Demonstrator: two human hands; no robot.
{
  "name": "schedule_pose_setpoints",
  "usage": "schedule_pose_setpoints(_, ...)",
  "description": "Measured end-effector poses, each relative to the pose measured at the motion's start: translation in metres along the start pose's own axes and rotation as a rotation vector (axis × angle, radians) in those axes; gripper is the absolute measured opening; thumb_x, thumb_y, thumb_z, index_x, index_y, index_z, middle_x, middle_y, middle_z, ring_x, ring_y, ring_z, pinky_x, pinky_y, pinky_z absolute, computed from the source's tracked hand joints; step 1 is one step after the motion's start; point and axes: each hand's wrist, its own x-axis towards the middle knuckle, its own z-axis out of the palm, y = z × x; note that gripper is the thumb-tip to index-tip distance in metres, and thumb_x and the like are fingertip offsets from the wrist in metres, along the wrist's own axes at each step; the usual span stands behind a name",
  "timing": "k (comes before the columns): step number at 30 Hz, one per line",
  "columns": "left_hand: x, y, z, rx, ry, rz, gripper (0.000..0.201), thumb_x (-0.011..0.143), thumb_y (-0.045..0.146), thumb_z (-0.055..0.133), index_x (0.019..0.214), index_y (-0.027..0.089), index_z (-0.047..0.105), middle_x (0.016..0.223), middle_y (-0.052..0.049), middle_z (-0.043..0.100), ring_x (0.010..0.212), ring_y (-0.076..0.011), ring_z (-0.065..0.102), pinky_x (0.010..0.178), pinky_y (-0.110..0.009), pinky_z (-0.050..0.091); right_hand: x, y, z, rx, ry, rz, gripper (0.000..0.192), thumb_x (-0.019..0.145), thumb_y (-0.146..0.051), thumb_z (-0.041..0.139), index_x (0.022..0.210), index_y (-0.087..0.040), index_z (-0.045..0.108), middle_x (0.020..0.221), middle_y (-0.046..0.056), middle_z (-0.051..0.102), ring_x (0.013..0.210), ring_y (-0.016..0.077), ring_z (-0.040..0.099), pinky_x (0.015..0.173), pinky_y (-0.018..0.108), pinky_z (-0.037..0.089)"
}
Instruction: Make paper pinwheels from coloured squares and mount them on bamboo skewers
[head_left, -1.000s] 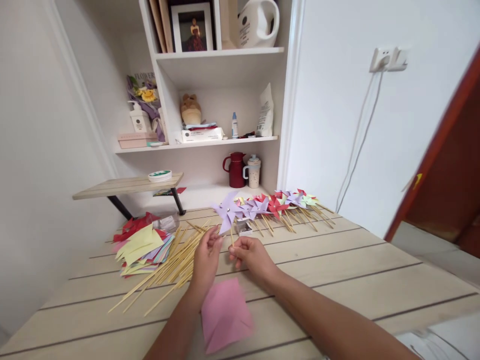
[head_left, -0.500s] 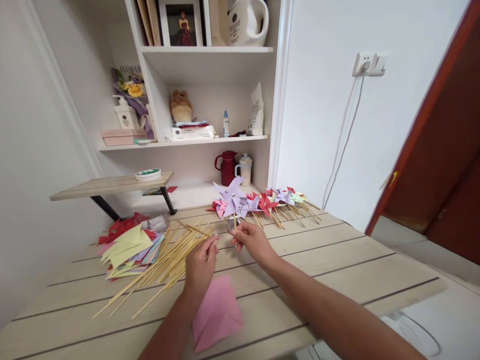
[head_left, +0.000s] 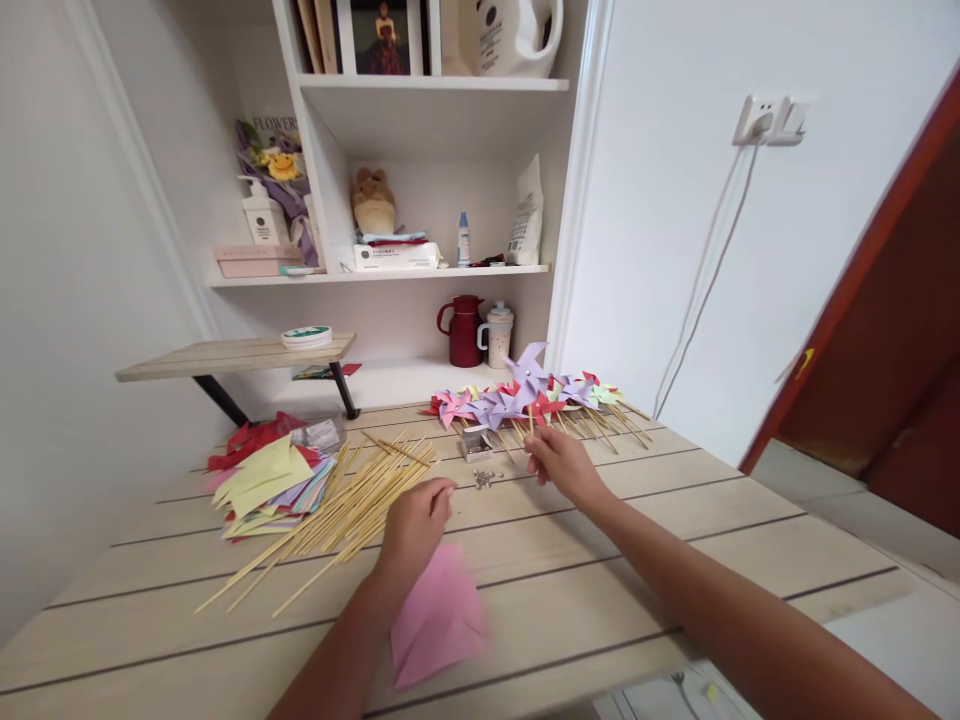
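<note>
My right hand (head_left: 561, 464) pinches the stick of a purple paper pinwheel (head_left: 527, 368) and holds it upright over a row of finished pinwheels (head_left: 525, 403) lying at the back of the wooden table (head_left: 675, 520). My left hand (head_left: 417, 521) hovers curled and holds nothing, just above a folded pink paper (head_left: 439, 615) and beside a pile of bamboo sticks (head_left: 341, 510). A small box of pins (head_left: 478, 445) with loose pins (head_left: 486, 478) lies between the hands.
A stack of coloured paper sheets (head_left: 266, 482) sits at the left. A low wooden riser (head_left: 232, 355) and shelves with a red jug (head_left: 463, 332) stand behind. The table's edge runs along the right and front.
My right hand has carried the purple pinwheel to the right, over the row of finished ones. My left hand has let go of the stick and dropped toward the pink paper.
</note>
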Motion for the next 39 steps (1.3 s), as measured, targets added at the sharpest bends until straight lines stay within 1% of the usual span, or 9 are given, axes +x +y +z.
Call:
schedule_pose_setpoints(2, 0.000, 0.000, 0.000, 0.071, -0.104, 0.028, 0.028, 0.089, 0.032, 0.050, 0.089, 0.024, 0.077, 0.069, -0.002, 0.070, 0.069, -0.0201, 0.063, 0.068, -0.029, 0.042, 0.007, 0.006, -0.017, -0.231, 0.053, -0.025, 0.033, 0.096, -0.042, 0.043, 0.071, -0.022, 0.052, 0.063, 0.000, 0.069, 0.048, 0.0138, 0.059, 0.056, 0.027, 0.040)
schedule_pose_setpoints(4, 0.000, 0.001, 0.000, 0.129, -0.159, 0.076, 0.028, 0.089, 0.031, 0.050, 0.084, 0.024, 0.077, 0.074, -0.003, 0.073, 0.073, -0.0208, 0.063, 0.071, -0.030, 0.042, 0.012, 0.016, -0.033, -0.464, 0.141, 0.028, 0.037, 0.099, -0.042, 0.038, 0.073, -0.022, 0.055, 0.065, 0.000, 0.070, 0.053, 0.0138, 0.060, 0.058, 0.026, 0.036)
schedule_pose_setpoints(8, 0.000, 0.002, 0.000, 0.158, -0.188, 0.115, 0.029, 0.089, 0.031, 0.050, 0.082, 0.023, 0.076, 0.085, -0.006, 0.076, 0.080, -0.0230, 0.065, 0.075, -0.032, 0.042, 0.014, 0.040, -0.054, -0.565, 0.260, 0.116, 0.040, 0.100, -0.041, 0.036, 0.074, -0.021, 0.059, 0.067, 0.006, 0.069, 0.067, 0.0193, 0.061, 0.059, 0.028, 0.029)
schedule_pose_setpoints(13, 0.001, 0.002, 0.000, 0.141, -0.180, 0.123, 0.029, 0.089, 0.030, 0.050, 0.080, 0.024, 0.076, 0.085, -0.006, 0.076, 0.080, -0.0236, 0.064, 0.074, -0.032, 0.042, 0.019, 0.052, -0.067, -0.586, 0.344, 0.160, 0.041, 0.099, -0.044, 0.037, 0.079, -0.021, 0.064, 0.078, 0.008, 0.071, 0.074, 0.0217, 0.060, 0.060, 0.030, 0.027)
schedule_pose_setpoints(24, 0.003, 0.000, -0.001, 0.158, -0.220, 0.127, 0.028, 0.090, 0.030, 0.051, 0.081, 0.024, 0.077, 0.091, -0.008, 0.076, 0.088, -0.0255, 0.066, 0.080, -0.034, 0.043, 0.015, 0.080, -0.110, -0.388, 0.427, 0.210, 0.036, 0.094, -0.042, 0.039, 0.070, -0.022, 0.058, 0.060, 0.004, 0.067, 0.057, 0.0193, 0.058, 0.063, 0.032, 0.038)
schedule_pose_setpoints(28, 0.004, -0.001, -0.001, 0.164, -0.231, 0.132, 0.028, 0.090, 0.031, 0.051, 0.082, 0.023, 0.077, 0.091, -0.008, 0.076, 0.088, -0.0259, 0.066, 0.081, -0.034, 0.043, 0.013, 0.080, -0.104, -0.263, 0.395, 0.181, 0.034, 0.089, -0.042, 0.046, 0.063, -0.022, 0.056, 0.052, 0.003, 0.063, 0.051, 0.0191, 0.056, 0.061, 0.033, 0.040)
schedule_pose_setpoints(33, 0.004, -0.001, -0.002, 0.158, -0.243, 0.132, 0.029, 0.090, 0.032, 0.051, 0.081, 0.023, 0.077, 0.091, -0.009, 0.076, 0.089, -0.0261, 0.066, 0.081, -0.035, 0.044, 0.012, 0.077, -0.084, -0.035, 0.394, 0.145, 0.034, 0.086, -0.048, 0.049, 0.066, -0.021, 0.057, 0.052, 0.003, 0.062, 0.042, 0.0165, 0.050, 0.049, 0.031, 0.038)
schedule_pose_setpoints(36, 0.004, -0.001, -0.002, 0.163, -0.258, 0.114, 0.031, 0.090, 0.033, 0.049, 0.083, 0.022, 0.077, 0.093, -0.009, 0.076, 0.090, -0.0262, 0.066, 0.083, -0.035, 0.045, 0.014, 0.078, -0.077, 0.096, 0.434, 0.112, 0.037, 0.084, -0.054, 0.052, 0.068, -0.021, 0.057, 0.051, 0.002, 0.060, 0.040, 0.0154, 0.049, 0.044, 0.029, 0.037)
schedule_pose_setpoints(39, 0.005, -0.001, -0.002, 0.181, -0.272, 0.104, 0.032, 0.091, 0.034, 0.047, 0.085, 0.022, 0.077, 0.096, -0.009, 0.076, 0.092, -0.0256, 0.066, 0.084, -0.034, 0.045, 0.019, 0.082, -0.082, 0.193, 0.507, 0.083, 0.041, 0.080, -0.060, 0.055, 0.069, -0.021, 0.056, 0.051, 0.001, 0.059, 0.040, 0.0140, 0.048, 0.042, 0.028, 0.038)
